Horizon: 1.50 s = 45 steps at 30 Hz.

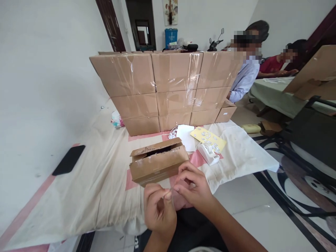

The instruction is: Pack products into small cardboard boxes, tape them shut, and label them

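Both hands meet just above the table's front edge. My left hand (160,208) is closed, thumb and forefinger pinched together. Opposite it, my right hand (193,185) pinches too, its fingertips almost touching the left ones. Between them is a thin, see-through piece (172,198) that looks like clear plastic; its exact kind is hard to make out. Just beyond the hands lies a brown cardboard box (157,163), its top flaps slightly parted. A white tape dispenser (208,154) stands to the right, by a yellow sheet (206,136) with small whitish pieces on it.
Stacked cardboard boxes (174,91) wall off the table's far side. White paper (186,136) lies before them. A black phone (69,160) rests at the left on the cloth-covered table (105,189). Two people (245,77) sit to the right, near a dark chair (312,136).
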Motion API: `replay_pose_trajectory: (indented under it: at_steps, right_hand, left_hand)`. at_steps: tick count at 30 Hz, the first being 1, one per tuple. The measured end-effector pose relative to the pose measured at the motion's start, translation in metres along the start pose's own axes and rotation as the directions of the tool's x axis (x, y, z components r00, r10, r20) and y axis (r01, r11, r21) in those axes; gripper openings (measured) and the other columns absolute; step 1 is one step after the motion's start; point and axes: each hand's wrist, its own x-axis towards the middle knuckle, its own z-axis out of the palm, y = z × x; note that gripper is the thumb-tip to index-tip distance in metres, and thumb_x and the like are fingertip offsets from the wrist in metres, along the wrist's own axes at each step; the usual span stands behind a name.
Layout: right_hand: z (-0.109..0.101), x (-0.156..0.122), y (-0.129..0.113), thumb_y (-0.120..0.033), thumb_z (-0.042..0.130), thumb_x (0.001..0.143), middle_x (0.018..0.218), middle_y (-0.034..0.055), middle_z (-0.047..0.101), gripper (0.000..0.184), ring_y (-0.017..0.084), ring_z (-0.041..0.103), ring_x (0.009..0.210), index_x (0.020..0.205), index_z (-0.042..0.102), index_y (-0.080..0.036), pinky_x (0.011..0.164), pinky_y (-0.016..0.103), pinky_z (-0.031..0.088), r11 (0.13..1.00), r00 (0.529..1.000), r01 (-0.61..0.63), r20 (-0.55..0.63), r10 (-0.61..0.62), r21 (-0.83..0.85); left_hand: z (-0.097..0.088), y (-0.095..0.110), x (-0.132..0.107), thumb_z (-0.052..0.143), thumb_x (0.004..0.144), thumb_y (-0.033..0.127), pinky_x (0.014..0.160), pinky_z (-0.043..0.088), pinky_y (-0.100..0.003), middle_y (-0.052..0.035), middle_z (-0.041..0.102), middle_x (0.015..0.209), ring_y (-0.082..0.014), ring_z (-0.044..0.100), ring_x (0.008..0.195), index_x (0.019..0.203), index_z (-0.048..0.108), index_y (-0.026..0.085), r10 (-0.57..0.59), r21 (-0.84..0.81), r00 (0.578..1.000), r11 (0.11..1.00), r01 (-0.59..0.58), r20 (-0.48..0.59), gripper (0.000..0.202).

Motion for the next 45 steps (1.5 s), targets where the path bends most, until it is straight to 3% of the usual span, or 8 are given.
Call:
replay_pose_trajectory:
  at_steps: [6,12,15,19,25,34,38,45]
  right_hand:
    - [-0.002,-0.001,0.0,-0.036,0.077,0.085,0.081,0.0016,0.059,0.02,0.013,0.057,0.066,0.075,0.068,-0.021,0.056,0.025,0.044,0.997,0.999,-0.037,0.001,0.037,-0.062]
    - [-0.023,0.005,0.036,-0.033,0.065,0.095,0.06,-0.0027,0.049,0.041,0.013,0.046,0.054,0.06,0.047,-0.021,0.053,0.028,0.038,0.948,0.973,-0.151,-0.211,0.093,-0.281]
    - [-0.034,0.022,0.033,-0.027,0.058,0.098,0.075,0.0028,0.062,0.026,0.018,0.059,0.073,0.073,0.055,-0.022,0.068,0.033,0.048,0.929,0.977,0.012,-0.191,-0.089,-0.371]
    - [-0.026,0.056,0.016,-0.028,0.057,0.099,0.127,0.012,0.069,0.023,0.029,0.059,0.122,0.12,0.063,-0.02,0.104,0.049,0.045,0.783,0.949,0.314,0.159,-0.272,-0.538]
    - [0.008,0.069,0.032,-0.04,0.051,0.103,0.147,0.0117,0.061,0.043,0.032,0.051,0.137,0.139,0.06,-0.019,0.115,0.055,0.037,0.671,0.885,0.43,0.43,-0.18,-0.603]
    - [0.009,0.065,0.037,-0.04,0.049,0.103,0.146,0.01,0.062,0.043,0.031,0.051,0.137,0.138,0.062,-0.019,0.114,0.053,0.037,0.673,0.898,0.402,0.41,-0.158,-0.621]
    - [0.009,0.066,0.038,-0.041,0.048,0.104,0.146,0.0094,0.062,0.043,0.03,0.051,0.137,0.138,0.062,-0.02,0.115,0.052,0.037,0.69,0.903,0.39,0.4,-0.157,-0.61]
    - [0.009,0.066,0.039,-0.039,0.051,0.102,0.144,0.0085,0.063,0.041,0.03,0.052,0.135,0.137,0.063,-0.019,0.114,0.051,0.037,0.712,0.907,0.379,0.388,-0.161,-0.591]
  left_hand:
    - [0.006,0.002,0.001,0.06,0.092,0.011,0.069,0.047,-0.03,-0.0012,0.055,0.083,-0.0148,0.055,0.075,0.088,0.062,0.017,0.034,0.018,0.999,0.999,-0.033,-0.012,0.008]
    - [-0.011,0.016,0.042,0.065,0.094,0.027,0.061,0.039,-0.029,0.0022,0.046,0.071,-0.0127,0.046,0.063,0.077,0.051,0.018,0.049,0.027,0.924,0.999,-0.042,-0.38,0.024]
    - [-0.029,0.014,0.067,0.068,0.092,0.024,0.066,0.041,-0.03,-0.0001,0.054,0.073,-0.0145,0.052,0.069,0.076,0.057,0.017,0.037,0.099,0.972,0.995,-0.014,-0.232,0.02]
    - [-0.049,-0.003,0.089,0.068,0.092,0.024,0.069,0.042,-0.026,0.0004,0.059,0.08,-0.0139,0.055,0.078,0.081,0.063,0.02,-0.242,0.146,0.964,0.963,0.225,0.109,0.013]
    - [-0.053,-0.039,0.12,0.063,0.09,0.042,0.071,0.043,-0.027,-0.0001,0.065,0.08,-0.0166,0.056,0.079,0.08,0.068,0.022,-0.576,0.383,0.645,0.817,0.431,0.503,0.023]
    - [-0.031,-0.071,0.128,0.069,0.079,0.048,0.079,0.047,-0.031,-0.0038,0.071,0.09,-0.0188,0.058,0.08,0.086,0.072,0.021,-0.626,0.375,0.632,0.78,0.501,0.456,0.028]
    - [-0.039,-0.084,0.124,0.075,0.078,0.043,0.092,0.045,-0.032,-0.0041,0.07,0.1,-0.0199,0.062,0.096,0.092,0.069,0.022,-0.604,0.329,0.692,0.796,0.508,0.395,0.027]
    - [-0.062,-0.08,0.131,0.084,0.075,0.044,0.08,0.045,-0.027,-0.0017,0.071,0.081,-0.0166,0.064,0.083,0.103,0.061,0.023,-0.708,0.146,0.616,0.689,0.71,0.344,0.042]
